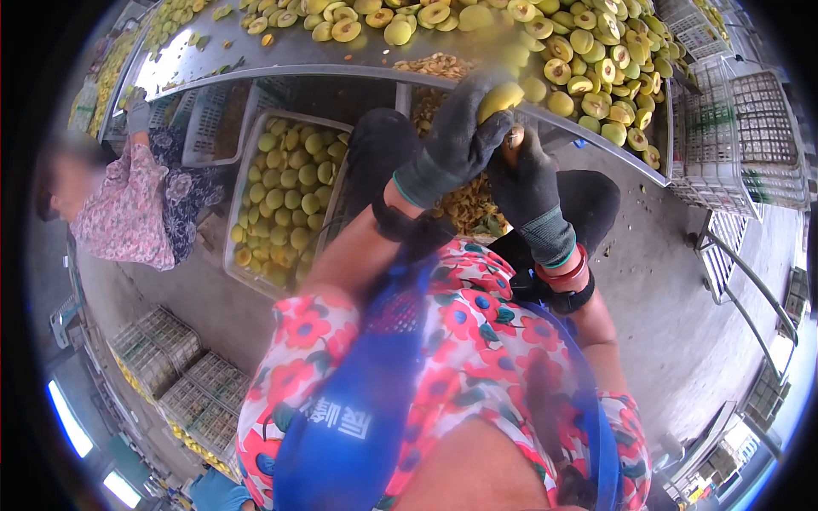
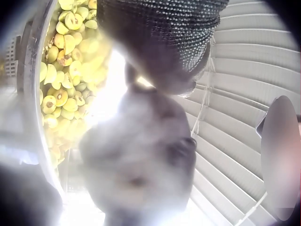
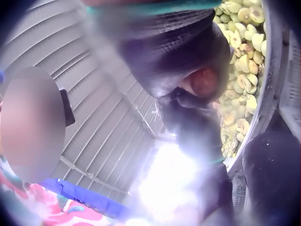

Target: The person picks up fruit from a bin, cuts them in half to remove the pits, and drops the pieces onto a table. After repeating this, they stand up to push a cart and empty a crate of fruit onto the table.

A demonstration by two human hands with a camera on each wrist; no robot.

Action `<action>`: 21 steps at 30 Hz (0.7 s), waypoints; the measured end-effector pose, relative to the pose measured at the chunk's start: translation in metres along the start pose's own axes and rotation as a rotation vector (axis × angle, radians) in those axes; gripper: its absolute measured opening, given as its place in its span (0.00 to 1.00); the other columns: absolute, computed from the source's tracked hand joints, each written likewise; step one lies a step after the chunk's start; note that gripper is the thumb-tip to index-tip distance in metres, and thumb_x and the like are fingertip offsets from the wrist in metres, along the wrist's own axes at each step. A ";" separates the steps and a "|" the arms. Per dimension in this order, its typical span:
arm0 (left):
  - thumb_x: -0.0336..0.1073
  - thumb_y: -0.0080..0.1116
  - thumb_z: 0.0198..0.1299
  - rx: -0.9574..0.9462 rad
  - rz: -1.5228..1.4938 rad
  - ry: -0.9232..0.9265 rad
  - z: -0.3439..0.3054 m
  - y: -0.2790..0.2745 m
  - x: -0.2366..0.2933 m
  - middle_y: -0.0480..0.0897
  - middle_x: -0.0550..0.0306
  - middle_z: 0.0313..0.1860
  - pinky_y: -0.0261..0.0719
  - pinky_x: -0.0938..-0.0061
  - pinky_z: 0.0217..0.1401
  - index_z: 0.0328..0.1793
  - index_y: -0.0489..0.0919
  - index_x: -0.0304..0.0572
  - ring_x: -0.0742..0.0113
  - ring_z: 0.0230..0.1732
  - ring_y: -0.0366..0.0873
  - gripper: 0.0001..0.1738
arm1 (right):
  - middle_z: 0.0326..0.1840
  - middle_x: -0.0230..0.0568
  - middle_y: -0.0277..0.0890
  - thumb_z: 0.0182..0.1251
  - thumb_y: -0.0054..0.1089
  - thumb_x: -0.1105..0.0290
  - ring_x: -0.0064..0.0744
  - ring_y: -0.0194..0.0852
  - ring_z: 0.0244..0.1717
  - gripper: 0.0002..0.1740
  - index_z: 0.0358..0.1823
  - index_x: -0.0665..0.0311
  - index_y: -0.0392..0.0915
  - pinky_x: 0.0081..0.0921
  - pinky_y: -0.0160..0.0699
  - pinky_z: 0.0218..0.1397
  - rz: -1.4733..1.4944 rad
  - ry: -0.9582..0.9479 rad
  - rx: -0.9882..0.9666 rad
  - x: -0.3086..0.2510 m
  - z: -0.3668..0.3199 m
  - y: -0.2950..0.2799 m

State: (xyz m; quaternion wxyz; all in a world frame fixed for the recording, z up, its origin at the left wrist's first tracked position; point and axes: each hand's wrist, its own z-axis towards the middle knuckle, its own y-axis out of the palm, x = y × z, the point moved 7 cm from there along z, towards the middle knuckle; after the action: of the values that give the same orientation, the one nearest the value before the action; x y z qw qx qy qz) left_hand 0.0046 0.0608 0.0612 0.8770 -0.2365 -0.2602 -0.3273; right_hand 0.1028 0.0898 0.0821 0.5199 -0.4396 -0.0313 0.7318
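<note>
My gloved left hand (image 1: 460, 128) holds a yellow-green plum (image 1: 500, 100) between thumb and fingers, just over the metal table's near edge. Close beside it, my gloved right hand (image 1: 530, 183) is curled around a tool with a brown, rounded handle end (image 1: 513, 140). That brown end (image 3: 204, 82) also shows in the right wrist view; the tool's other end is hidden. The two hands overlap in both wrist views, and glare washes out part of them. Halved plums (image 1: 596, 77) with brown pits are heaped on the table to the right of the hands.
The metal table (image 1: 341, 61) spans the front, with a raised rim. Below it stands a crate of whole plums (image 1: 285, 192), left of my knees. Stacked crates (image 1: 754, 128) are at the right. Another person (image 1: 128, 200) sits at the left. More crates (image 1: 183, 366) stand behind.
</note>
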 end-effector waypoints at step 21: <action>0.46 0.52 0.64 -0.245 -0.294 -0.224 -0.023 0.004 -0.032 0.78 0.52 0.43 0.74 0.71 0.47 0.52 0.72 0.37 0.66 0.42 0.75 0.20 | 0.15 0.27 0.57 0.61 0.53 0.72 0.17 0.51 0.07 0.11 0.42 0.66 0.64 0.15 0.52 0.08 1.376 1.133 -0.560 0.045 -0.074 0.045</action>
State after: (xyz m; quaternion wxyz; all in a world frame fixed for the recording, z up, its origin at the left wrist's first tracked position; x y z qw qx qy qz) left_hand -0.0064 0.0639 0.0235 0.7503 -0.3356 -0.3461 -0.4524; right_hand 0.1168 0.0745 -0.0132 -0.2148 -0.7621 0.3186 0.5211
